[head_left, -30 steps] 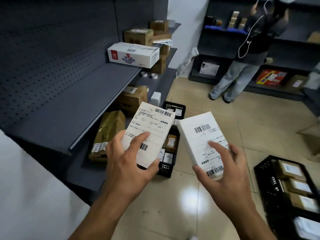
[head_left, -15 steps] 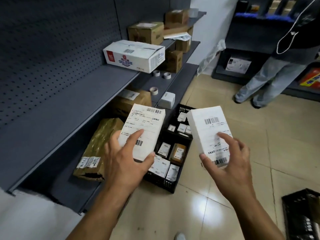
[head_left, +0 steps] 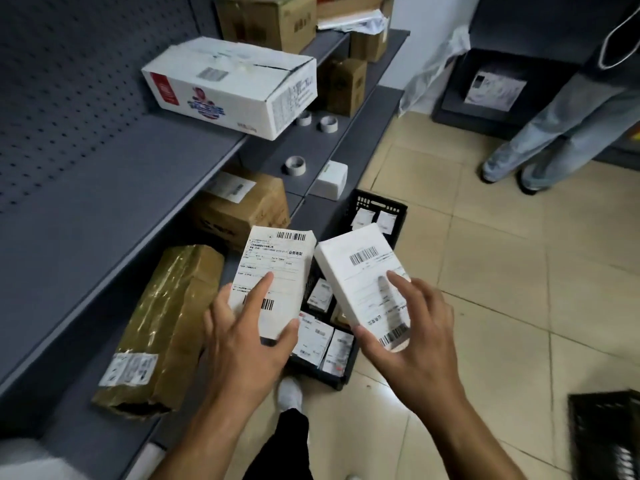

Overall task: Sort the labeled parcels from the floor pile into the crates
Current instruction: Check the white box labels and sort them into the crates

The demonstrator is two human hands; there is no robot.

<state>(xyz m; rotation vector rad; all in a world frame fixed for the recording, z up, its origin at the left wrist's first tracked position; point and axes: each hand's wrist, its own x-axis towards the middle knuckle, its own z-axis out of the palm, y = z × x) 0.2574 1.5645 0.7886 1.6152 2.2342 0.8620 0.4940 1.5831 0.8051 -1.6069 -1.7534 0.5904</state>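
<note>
White parcels gripped, left hand, right hand

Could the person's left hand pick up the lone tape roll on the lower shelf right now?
Probably not yet: the left hand is full, gripping a labelled white parcel. The tape roll itself lies uncovered on the shelf, farther ahead.

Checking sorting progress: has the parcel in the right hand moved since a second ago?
Yes: the right-hand parcel has shifted left, from beside the black crate to over it.
</note>
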